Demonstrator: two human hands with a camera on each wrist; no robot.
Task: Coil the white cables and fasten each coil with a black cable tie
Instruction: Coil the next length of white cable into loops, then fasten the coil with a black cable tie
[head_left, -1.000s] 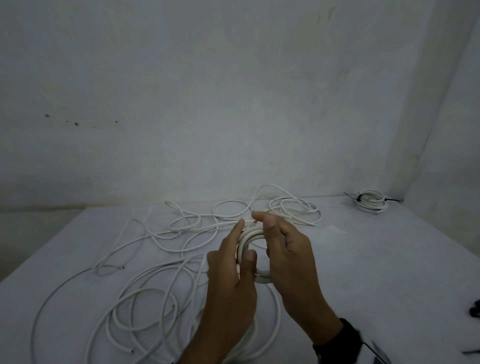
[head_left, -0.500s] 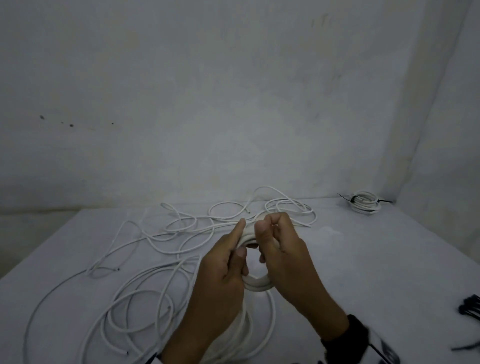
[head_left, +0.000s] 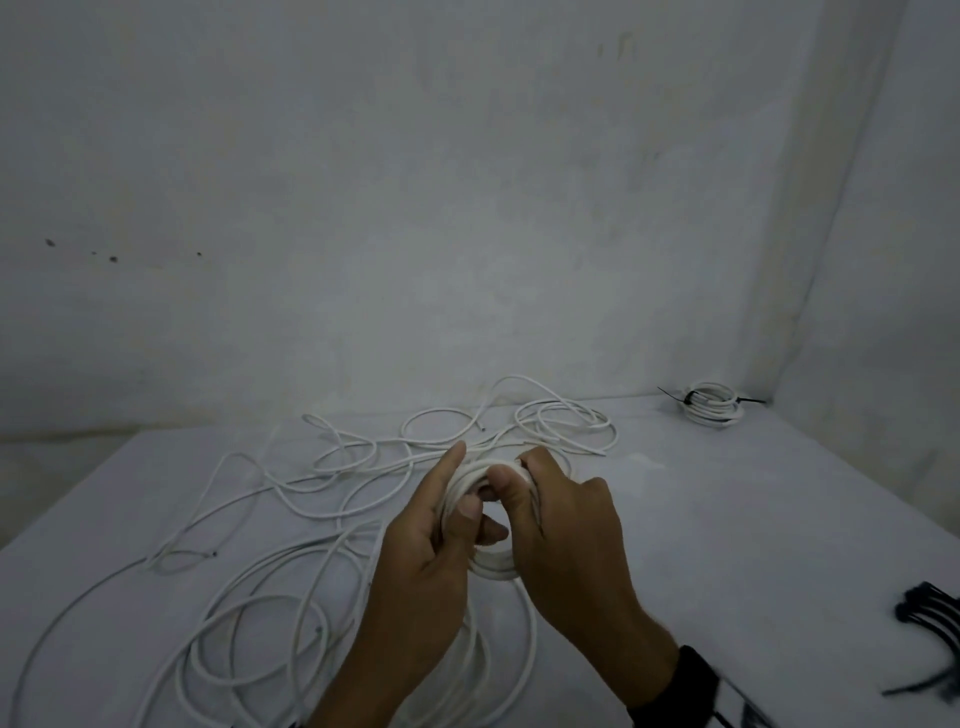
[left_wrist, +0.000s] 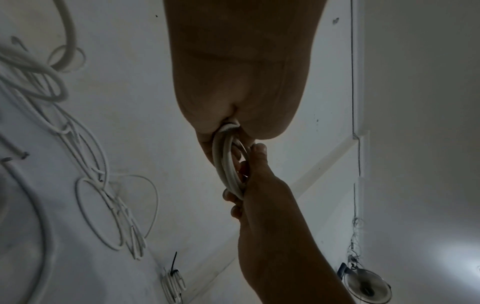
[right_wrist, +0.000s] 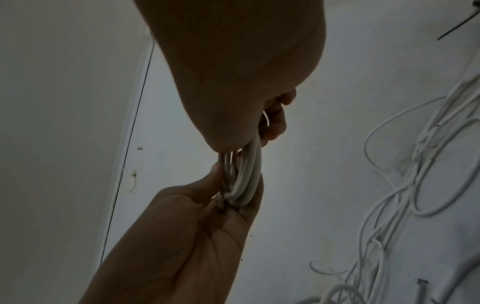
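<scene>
A small coil of white cable is held above the white table between both hands. My left hand grips its left side, thumb through the ring and index finger stretched over the top. My right hand grips the right side, fingers curled over the strands. The wrist views show the coil edge-on, pinched from both ends. Its loose tail runs down into the tangle of white cables spread over the table's left half. A finished coil with a black tie lies at the far right corner.
A bunch of black cable ties lies near the table's right edge. Grey walls close in behind and on the right. Loose cable loops lie just beyond the hands.
My right hand's fingers have curled down from a stretched pinch at the coil's top to a grip on its right side. The left hand kept its hold and moved little.
</scene>
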